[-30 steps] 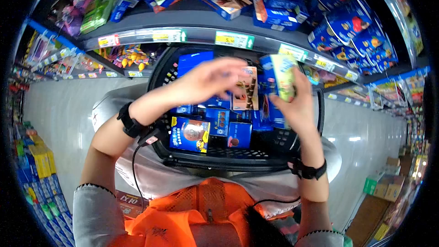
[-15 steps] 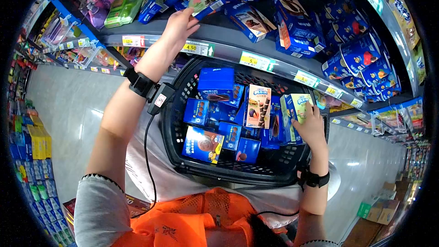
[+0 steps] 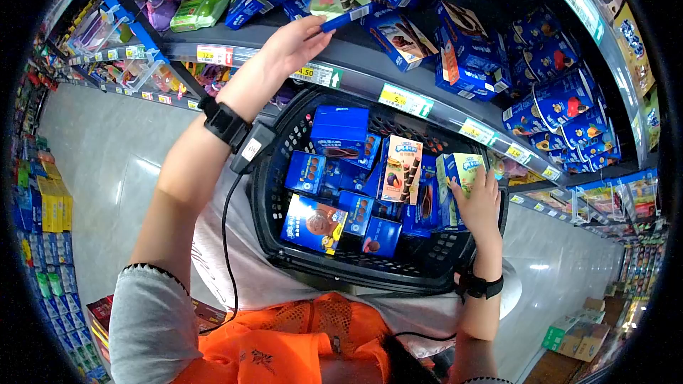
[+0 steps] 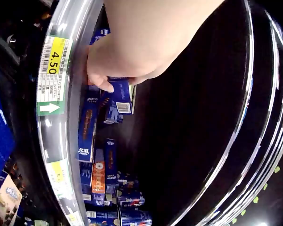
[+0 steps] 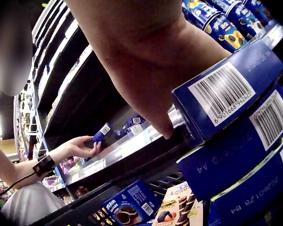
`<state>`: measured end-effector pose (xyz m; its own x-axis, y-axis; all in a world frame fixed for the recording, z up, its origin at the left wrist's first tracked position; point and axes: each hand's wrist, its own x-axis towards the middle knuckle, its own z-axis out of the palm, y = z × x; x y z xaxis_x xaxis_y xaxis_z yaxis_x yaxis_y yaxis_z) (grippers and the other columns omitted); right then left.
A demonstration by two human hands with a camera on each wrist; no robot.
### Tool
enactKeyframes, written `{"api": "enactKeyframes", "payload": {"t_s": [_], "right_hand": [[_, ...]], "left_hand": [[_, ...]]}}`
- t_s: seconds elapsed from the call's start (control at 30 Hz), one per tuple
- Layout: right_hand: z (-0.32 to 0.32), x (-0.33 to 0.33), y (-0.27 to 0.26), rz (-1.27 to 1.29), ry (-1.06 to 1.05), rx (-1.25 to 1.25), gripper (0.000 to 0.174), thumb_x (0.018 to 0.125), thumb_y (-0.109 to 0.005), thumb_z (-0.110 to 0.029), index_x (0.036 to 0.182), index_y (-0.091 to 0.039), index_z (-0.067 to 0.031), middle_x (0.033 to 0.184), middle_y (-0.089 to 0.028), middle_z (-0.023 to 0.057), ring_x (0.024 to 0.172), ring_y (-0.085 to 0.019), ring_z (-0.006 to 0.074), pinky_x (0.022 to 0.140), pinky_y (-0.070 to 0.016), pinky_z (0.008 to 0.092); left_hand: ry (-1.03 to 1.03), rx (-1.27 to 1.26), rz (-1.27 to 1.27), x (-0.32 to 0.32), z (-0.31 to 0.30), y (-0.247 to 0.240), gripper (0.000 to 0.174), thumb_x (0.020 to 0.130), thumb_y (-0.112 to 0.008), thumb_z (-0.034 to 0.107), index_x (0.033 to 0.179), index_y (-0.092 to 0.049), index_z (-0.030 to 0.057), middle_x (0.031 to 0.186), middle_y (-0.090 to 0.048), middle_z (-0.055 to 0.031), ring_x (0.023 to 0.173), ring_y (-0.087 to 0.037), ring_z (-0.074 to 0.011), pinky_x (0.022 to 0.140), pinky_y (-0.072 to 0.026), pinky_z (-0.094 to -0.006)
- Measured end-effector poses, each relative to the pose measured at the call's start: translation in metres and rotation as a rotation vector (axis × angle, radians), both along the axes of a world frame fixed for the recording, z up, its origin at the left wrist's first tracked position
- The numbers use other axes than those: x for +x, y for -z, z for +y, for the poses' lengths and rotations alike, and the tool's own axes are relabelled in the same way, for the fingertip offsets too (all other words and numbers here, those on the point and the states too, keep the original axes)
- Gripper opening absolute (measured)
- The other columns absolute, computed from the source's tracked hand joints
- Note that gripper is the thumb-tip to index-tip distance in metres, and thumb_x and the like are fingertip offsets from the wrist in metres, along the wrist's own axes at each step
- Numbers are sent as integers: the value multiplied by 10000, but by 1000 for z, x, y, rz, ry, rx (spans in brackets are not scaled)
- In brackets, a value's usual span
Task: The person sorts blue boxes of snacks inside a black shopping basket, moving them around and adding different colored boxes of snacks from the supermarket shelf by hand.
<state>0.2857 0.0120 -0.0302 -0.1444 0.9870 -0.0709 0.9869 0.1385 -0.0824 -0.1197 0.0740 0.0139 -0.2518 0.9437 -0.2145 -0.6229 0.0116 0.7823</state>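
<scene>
At the shelf, my left hand pinches the near corner of a blue-and-green wafer roll box; in the left wrist view the thumb lies against the box's blue side. My right hand is down in the black basket, thumb and fingers spread over a green-topped wafer roll box at its right side. Its barcode end shows in the right wrist view, above other blue boxes. Beside it stands a peach-coloured wafer roll box. Several blue cookie boxes fill the basket's left and middle.
A price rail runs along the shelf edge between basket and shelf. Further boxes and blue canisters stand on the shelf, with green packs at left. A cable hangs from the left wrist.
My left hand went from above the basket up to the shelf and took hold of a wafer roll box. The right hand lowered the green-topped box into the basket's right side.
</scene>
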Motion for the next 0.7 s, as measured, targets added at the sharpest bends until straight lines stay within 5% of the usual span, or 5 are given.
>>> {"api": "enactKeyframes", "payload": {"t_s": [0.2, 0.33, 0.5, 0.57, 0.7], "right_hand": [[-1, -10, -7, 268, -199, 338, 620, 768, -633, -231, 1268, -353, 5, 1311, -336, 223, 1209, -322, 380, 1011, -235, 473], [-4, -21, -16, 526, -264, 336, 504, 800, -593, -162, 1221, -395, 33, 1243, -415, 232, 1160, -387, 375, 982, -294, 415], [-13, -29, -21, 798, -265, 175, 395, 887, -484, -175, 1234, -401, -6, 1183, -482, 203, 1103, -468, 308, 936, -355, 365], [-19, -36, -22, 1332, -213, -103, 402, 915, -439, -178, 1270, -357, -8, 1199, -477, 171, 1076, -491, 243, 917, -375, 340], [-27, -49, -17, 1606, -28, -237, 434, 915, -434, -132, 1306, -291, -9, 1232, -453, 132, 1068, -485, 187, 913, -375, 309]], "left_hand": [[310, 100, 178, 46, -47, -16, 364, 820, -592, 100, 1133, -443, -9, 1109, -528, -103, 1018, -539, -173, 829, -457, -248], [508, 94, 308, 77, -67, -17, 510, 803, -621, 118, 1217, -363, -31, 1139, -509, -116, 1021, -547, -194, 887, -452, -285], [742, 65, 350, 104, -85, -8, 502, 793, -633, 110, 1221, -390, 8, 1160, -504, -82, 1018, -528, -145, 871, -442, -287], [812, 75, 410, 111, -89, -5, 474, 784, -637, 85, 1195, -413, 7, 1120, -529, -58, 978, -542, -124, 851, -443, -265], [896, 118, 613, 125, -96, 12, 436, 776, -633, 26, 1168, -442, 10, 1034, -534, -52, 952, -550, -125, 802, -459, -239]]}}
